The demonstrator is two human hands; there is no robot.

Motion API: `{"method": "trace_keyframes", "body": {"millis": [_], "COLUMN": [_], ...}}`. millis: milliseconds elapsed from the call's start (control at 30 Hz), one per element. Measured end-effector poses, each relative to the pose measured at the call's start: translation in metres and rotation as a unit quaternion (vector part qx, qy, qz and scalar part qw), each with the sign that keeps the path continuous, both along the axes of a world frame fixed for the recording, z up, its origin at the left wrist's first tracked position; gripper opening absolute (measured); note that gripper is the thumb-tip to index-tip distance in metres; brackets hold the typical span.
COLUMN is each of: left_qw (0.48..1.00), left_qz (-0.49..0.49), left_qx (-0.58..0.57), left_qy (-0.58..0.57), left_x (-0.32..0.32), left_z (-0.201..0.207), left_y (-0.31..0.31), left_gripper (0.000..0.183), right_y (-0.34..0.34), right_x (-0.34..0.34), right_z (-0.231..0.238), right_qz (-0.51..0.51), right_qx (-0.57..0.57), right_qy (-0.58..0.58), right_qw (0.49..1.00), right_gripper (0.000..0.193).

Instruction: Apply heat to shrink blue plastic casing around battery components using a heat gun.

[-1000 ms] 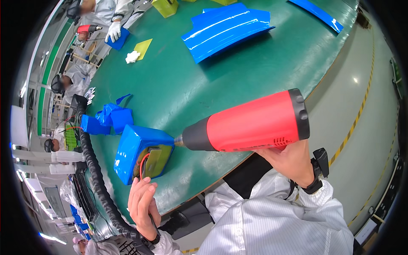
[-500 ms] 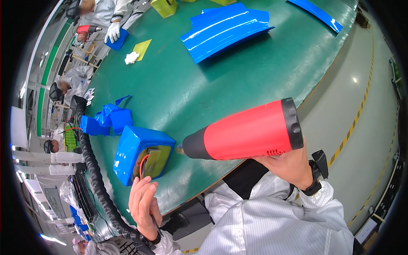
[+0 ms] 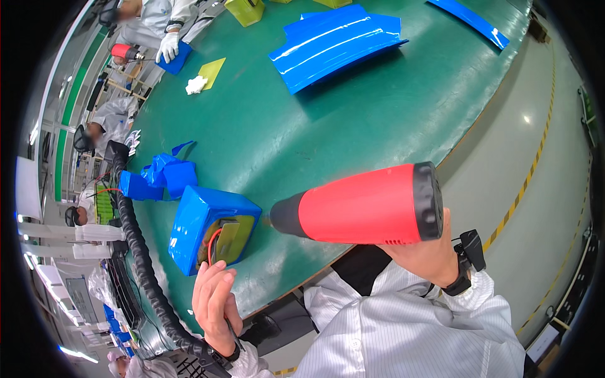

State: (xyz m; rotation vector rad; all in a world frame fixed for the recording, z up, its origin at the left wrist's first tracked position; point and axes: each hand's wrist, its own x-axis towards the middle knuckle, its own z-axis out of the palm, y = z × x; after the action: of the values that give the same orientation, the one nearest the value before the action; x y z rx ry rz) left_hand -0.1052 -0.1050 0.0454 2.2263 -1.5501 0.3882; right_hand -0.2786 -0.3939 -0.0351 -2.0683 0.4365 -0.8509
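A block-shaped battery pack [image 3: 217, 205] in shiny blue shrink film stands on the green table [image 3: 302, 151], left of centre. Its yellowish end face is bare, and a red wire [image 3: 212, 241] beside a dark one comes out of it. My left hand [image 3: 215, 302] is closed on these wires just below that face; a dark cable end shows under the palm. In my right hand [image 3: 423, 255] is a red and black heat gun [image 3: 359, 205], its nozzle pointing left at the pack, a small gap away. The gun's body hides most of my right fingers.
Crumpled blue film [image 3: 165, 176] lies beyond the pack. Large blue film sheets [image 3: 340, 47] and a blue strip [image 3: 469, 22] are farther off. A black ribbed hose [image 3: 135, 246] runs along the left. At the far left a co-worker's gloved hand [image 3: 169, 47] touches a blue block.
The rear of my heat gun has swung down a little, and its nozzle stays near the pack. My left hand and the pack have hardly moved. A co-worker's red heat gun has shifted slightly.
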Motion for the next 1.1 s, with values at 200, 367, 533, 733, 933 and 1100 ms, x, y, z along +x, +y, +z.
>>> {"method": "trace_keyframes", "body": {"millis": [200,367,533,733,933,1100], "left_qw": [1.0,1.0,1.0,1.0,1.0,1.0], "left_qz": [0.001,0.003,0.005,0.008,0.007,-0.008], "left_qx": [-0.002,-0.005,-0.007,-0.014,-0.009,-0.001], "left_qy": [-0.004,0.001,0.0,-0.004,-0.002,0.002], "left_x": [0.0,-0.001,0.0,0.0,0.001,0.0], "left_z": [0.0,0.001,0.002,0.002,0.0,0.001], "left_y": [0.0,-0.001,-0.002,-0.001,0.004,0.002], "left_gripper": [0.032,0.033,0.035,0.037,0.031,0.031], "right_y": [0.007,0.007,0.007,0.005,0.003,0.011], "right_x": [-0.001,-0.004,-0.008,-0.021,-0.031,-0.024], "right_z": [-0.011,-0.016,-0.017,-0.038,-0.034,-0.024], "right_qz": [-0.022,0.006,0.007,0.02,0.069,0.032], "right_qx": [-0.047,-0.066,-0.105,-0.013,-0.03,-0.01], "right_qy": [-0.008,-0.026,-0.03,-0.045,0.006,-0.015], "right_qw": [0.999,0.997,0.994,0.999,0.997,0.999], "right_gripper": [0.026,0.023,0.023,0.028,0.048,0.043]}}
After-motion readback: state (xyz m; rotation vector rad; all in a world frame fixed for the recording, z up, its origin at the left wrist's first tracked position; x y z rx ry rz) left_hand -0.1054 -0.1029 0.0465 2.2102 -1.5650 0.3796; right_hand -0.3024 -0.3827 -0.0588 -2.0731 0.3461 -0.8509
